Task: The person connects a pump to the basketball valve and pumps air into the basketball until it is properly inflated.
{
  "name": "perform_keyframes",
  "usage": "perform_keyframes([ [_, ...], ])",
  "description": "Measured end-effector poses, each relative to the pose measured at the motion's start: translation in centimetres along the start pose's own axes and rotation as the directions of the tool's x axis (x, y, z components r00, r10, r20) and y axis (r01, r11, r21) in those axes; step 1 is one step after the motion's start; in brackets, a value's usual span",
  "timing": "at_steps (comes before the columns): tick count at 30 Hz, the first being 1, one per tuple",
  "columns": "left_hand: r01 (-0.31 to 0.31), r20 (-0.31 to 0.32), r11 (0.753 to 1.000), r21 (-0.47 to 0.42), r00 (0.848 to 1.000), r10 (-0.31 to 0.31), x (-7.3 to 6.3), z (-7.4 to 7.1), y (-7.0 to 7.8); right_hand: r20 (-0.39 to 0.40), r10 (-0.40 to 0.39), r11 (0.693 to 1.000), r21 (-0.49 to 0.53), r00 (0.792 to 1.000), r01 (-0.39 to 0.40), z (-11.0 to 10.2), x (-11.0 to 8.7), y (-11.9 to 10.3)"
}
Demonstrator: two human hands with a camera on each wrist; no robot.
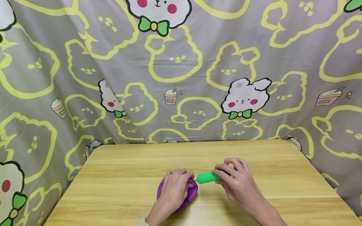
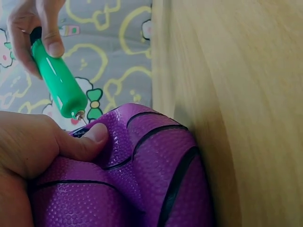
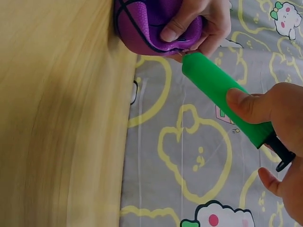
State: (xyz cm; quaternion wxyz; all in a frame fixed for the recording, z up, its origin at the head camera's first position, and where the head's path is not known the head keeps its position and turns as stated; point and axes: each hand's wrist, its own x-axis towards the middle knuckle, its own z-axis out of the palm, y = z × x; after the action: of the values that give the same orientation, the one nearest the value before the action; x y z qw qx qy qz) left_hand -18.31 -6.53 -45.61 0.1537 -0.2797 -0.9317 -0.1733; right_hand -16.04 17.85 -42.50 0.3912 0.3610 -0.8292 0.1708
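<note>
Purple ball point(image 2: 154, 163) on table point(image 1: 127, 175), caved in w/ a deep crease. My L hand point(image 1: 174, 187) grips it, thumb on ball's surface near the needle point(image 2: 84, 120). My R hand point(image 1: 239, 179), right of ball, pinches green pump point(image 1: 207, 177) btwn thumb & fingers; black handle point(image 3: 278, 148) sticks out at the end away from ball. Progress: pump's lined up, needle tip at ball's edge; can't tell if it's in. Prob. early: ball looks mostly flat, so most pumping seems left.
</note>
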Motion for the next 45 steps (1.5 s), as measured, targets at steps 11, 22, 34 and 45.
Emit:
perform_keyframes([
  [11,-0.01,-0.008,1.0,0.006,1.0,0.01,-0.1,0.2,-0.2,-0.077,-0.048,0.999,0.007,0.996,0.049,0.7,0.3,-0.2],
  [22,-0.024,-0.04,0.999,-0.038,0.999,0.022,0.1,0.4,-0.1,-0.083,-0.045,0.998,0.032,0.996,0.048,1.6,-0.1,-0.2],
  [34,-0.004,-0.02,0.999,-0.042,1.0,0.003,0.0,-0.2,-0.4,-0.061,-0.024,0.999,0.045,0.998,0.027,2.5,-0.2,-0.8],
  [45,0.004,-0.065,0.996,0.09,0.998,0.002,0.3,-3.1,-2.2,0.089,0.078,0.974,0.206,0.993,-0.095,1.0,0.3,-1.3],
])
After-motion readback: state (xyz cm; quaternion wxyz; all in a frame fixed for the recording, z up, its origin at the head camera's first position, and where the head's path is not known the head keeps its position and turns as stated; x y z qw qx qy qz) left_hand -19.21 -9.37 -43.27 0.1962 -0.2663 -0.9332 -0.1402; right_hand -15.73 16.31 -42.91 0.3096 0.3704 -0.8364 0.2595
